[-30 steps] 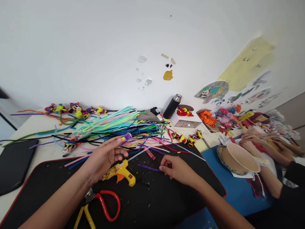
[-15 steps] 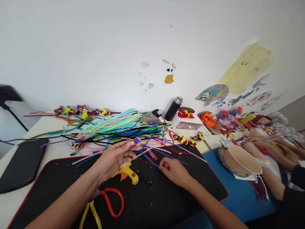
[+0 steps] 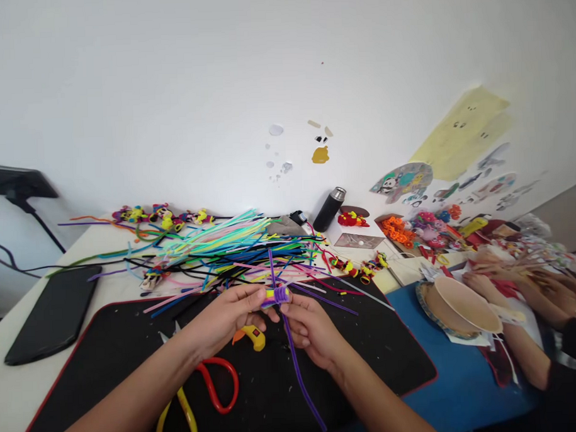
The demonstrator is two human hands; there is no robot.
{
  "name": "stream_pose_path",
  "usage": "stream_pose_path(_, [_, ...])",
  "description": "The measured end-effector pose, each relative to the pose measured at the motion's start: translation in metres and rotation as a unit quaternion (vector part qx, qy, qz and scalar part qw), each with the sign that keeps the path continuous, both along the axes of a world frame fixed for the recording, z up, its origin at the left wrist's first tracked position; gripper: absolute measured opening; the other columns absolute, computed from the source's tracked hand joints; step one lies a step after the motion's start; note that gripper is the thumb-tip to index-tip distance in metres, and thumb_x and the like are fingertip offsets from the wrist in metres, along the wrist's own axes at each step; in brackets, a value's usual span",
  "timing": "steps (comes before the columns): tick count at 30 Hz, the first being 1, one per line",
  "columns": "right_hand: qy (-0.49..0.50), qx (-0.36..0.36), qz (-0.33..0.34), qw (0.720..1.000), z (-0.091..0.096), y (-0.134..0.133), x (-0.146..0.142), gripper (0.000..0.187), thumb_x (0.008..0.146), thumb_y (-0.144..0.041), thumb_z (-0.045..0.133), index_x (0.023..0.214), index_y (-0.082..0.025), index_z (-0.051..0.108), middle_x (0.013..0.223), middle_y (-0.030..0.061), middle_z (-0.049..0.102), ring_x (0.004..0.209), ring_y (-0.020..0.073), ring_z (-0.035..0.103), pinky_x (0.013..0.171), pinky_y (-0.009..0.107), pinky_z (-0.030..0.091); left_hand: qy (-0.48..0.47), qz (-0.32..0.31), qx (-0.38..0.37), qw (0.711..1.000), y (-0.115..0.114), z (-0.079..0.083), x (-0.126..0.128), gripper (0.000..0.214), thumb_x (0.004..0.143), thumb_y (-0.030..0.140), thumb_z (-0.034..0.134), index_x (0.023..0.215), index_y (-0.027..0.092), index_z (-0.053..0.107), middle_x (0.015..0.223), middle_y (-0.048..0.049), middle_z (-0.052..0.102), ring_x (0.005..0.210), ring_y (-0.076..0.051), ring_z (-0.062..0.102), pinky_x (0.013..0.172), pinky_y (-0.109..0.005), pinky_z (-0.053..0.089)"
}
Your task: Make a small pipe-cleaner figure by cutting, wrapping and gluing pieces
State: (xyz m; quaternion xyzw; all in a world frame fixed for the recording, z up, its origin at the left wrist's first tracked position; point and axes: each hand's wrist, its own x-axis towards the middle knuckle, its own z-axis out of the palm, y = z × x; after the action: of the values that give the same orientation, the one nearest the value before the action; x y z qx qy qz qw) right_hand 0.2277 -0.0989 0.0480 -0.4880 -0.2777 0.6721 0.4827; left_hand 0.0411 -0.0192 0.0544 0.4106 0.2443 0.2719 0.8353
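Between my hands is a small coiled pipe cleaner piece, purple with a yellow section. My left hand pinches its yellow end. My right hand has its thumb and fingers closed at the purple end, where a long purple pipe cleaner hangs toward me. Another purple length sticks up behind the coil. Below my hands, a yellow glue gun lies partly hidden on the black mat. Pliers or cutters with one red and one yellow handle rest under my left forearm.
Bundles of coloured pipe cleaners lie behind the mat, beside small finished figures. A black phone-like slab is at left. A dark flask stands near the wall. At right are a beige bowl and other people's hands.
My right hand has moved up and in to meet my left at the coil. The long purple pipe cleaner has swung from lying between the hands to hanging down toward me.
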Motion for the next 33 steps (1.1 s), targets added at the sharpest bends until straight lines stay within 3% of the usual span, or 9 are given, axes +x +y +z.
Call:
stream_pose_path(3, [-0.006, 0.021, 0.009, 1.0, -0.002, 0.003, -0.012, 0.038, 0.076, -0.045, 0.089, 0.08, -0.018, 0.063, 0.045, -0.0145, 0.034, 0.039, 0.0027, 0.014, 0.039, 0.021, 0.01, 0.003, 0.011, 0.029, 1.0, 0.003, 0.002, -0.003, 0.034, 0.081, 0.051, 0.09, 0.089, 0.018, 0.086, 0.079, -0.0119, 0.077, 0.072, -0.021, 0.069, 0.064, -0.028, 0.056])
stream_pose_path(10, [-0.101, 0.065, -0.019, 0.993, -0.013, 0.011, -0.028, 0.031, 0.079, -0.043, 0.08, 0.079, -0.022, 0.057, 0.046, -0.0145, 0.037, 0.038, 0.0051, 0.022, 0.04, 0.021, 0.017, 0.071, 0.035, 0.118, 0.99, 0.017, 0.009, -0.018, 0.032, 0.084, 0.049, 0.086, 0.091, 0.018, 0.084, 0.081, -0.0111, 0.078, 0.072, -0.021, 0.068, 0.065, -0.028, 0.055])
stream_pose_path(15, [-0.216, 0.108, -0.039, 0.97, -0.02, 0.012, -0.031, 0.022, 0.081, -0.038, 0.072, 0.078, -0.023, 0.056, 0.05, -0.0125, 0.039, 0.043, 0.0081, 0.031, 0.045, 0.023, 0.024, 0.117, 0.021, 0.167, 0.979, 0.025, 0.013, -0.03, 0.043, 0.086, 0.06, 0.08, 0.091, 0.017, 0.08, 0.083, -0.007, 0.077, 0.072, -0.019, 0.069, 0.068, -0.028, 0.057])
stream_pose_path(20, [-0.298, 0.132, -0.06, 0.943, -0.019, 0.011, -0.033, 0.016, 0.08, -0.031, 0.07, 0.076, -0.021, 0.058, 0.057, -0.0086, 0.046, 0.052, 0.0104, 0.038, 0.052, 0.024, 0.028, 0.168, 0.008, 0.247, 0.954, 0.026, 0.014, -0.031, 0.042, 0.091, 0.061, 0.074, 0.09, 0.018, 0.078, 0.088, -0.0052, 0.078, 0.074, -0.019, 0.072, 0.076, -0.03, 0.057])
stream_pose_path(23, [-0.267, 0.133, -0.037, 0.954, -0.019, 0.011, -0.035, 0.019, 0.082, -0.034, 0.072, 0.077, -0.022, 0.058, 0.054, -0.0099, 0.044, 0.049, 0.0096, 0.036, 0.05, 0.024, 0.028, 0.161, 0.012, 0.255, 0.954, 0.026, 0.011, -0.031, 0.041, 0.094, 0.06, 0.071, 0.094, 0.019, 0.079, 0.088, -0.0052, 0.079, 0.082, -0.021, 0.073, 0.082, -0.032, 0.057])
stream_pose_path(26, [-0.163, 0.119, 0.009, 0.979, -0.021, 0.01, -0.035, 0.03, 0.087, -0.047, 0.074, 0.082, -0.023, 0.056, 0.047, -0.0133, 0.041, 0.04, 0.0082, 0.029, 0.043, 0.023, 0.024, 0.132, 0.022, 0.239, 0.962, 0.027, 0.007, -0.031, 0.04, 0.094, 0.058, 0.073, 0.098, 0.019, 0.081, 0.089, -0.0062, 0.08, 0.086, -0.022, 0.074, 0.085, -0.032, 0.057])
stream_pose_path(30, [-0.085, 0.111, 0.042, 0.989, -0.019, 0.008, -0.033, 0.045, 0.088, -0.064, 0.076, 0.093, -0.021, 0.063, 0.042, -0.0131, 0.044, 0.034, 0.0074, 0.027, 0.038, 0.022, 0.019, 0.051, 0.013, 0.169, 0.984, 0.025, 0.006, -0.031, 0.037, 0.092, 0.054, 0.079, 0.094, 0.017, 0.083, 0.089, -0.008, 0.082, 0.084, -0.021, 0.075, 0.084, -0.03, 0.058])
stream_pose_path(33, [-0.059, 0.11, 0.04, 0.991, -0.015, 0.007, -0.032, 0.05, 0.088, -0.067, 0.076, 0.09, -0.018, 0.069, 0.041, -0.0126, 0.041, 0.034, 0.006, 0.024, 0.039, 0.022, 0.018, -0.004, 0.016, 0.105, 0.994, 0.024, 0.008, -0.03, 0.036, 0.086, 0.052, 0.086, 0.09, 0.016, 0.083, 0.084, -0.0086, 0.082, 0.079, -0.02, 0.076, 0.08, -0.029, 0.06])
